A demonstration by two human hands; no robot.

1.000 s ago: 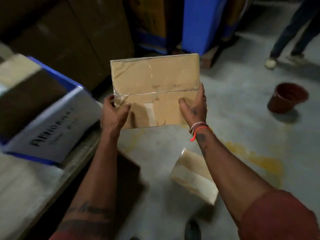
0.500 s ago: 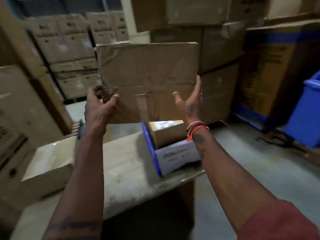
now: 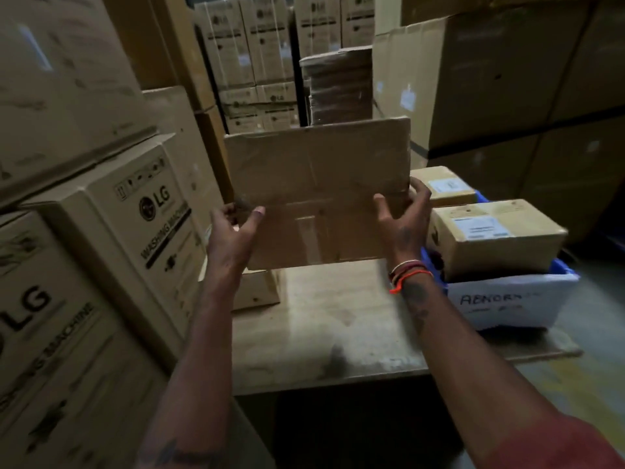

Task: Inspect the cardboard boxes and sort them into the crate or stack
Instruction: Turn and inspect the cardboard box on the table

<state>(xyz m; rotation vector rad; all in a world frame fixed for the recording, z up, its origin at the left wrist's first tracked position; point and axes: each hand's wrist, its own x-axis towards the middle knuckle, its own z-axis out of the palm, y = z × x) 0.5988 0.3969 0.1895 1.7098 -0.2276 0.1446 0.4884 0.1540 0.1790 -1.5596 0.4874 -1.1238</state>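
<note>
Swung from the floor side, the cardboard box (image 3: 318, 194) now hangs above the table (image 3: 324, 336).
My left hand (image 3: 233, 238) and right hand (image 3: 402, 221) clasp its lower corners, fingers half-curled; it seems light, stiff, slightly creased.

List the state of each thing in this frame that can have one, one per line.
held cardboard box: closed, taped, creased, held up above the table.
left hand: grips the box's lower left edge.
right hand: grips the box's lower right edge.
blue crate: on the table's right end, holding two closed labelled boxes.
small box: closed, on the table behind the left forearm.
</note>
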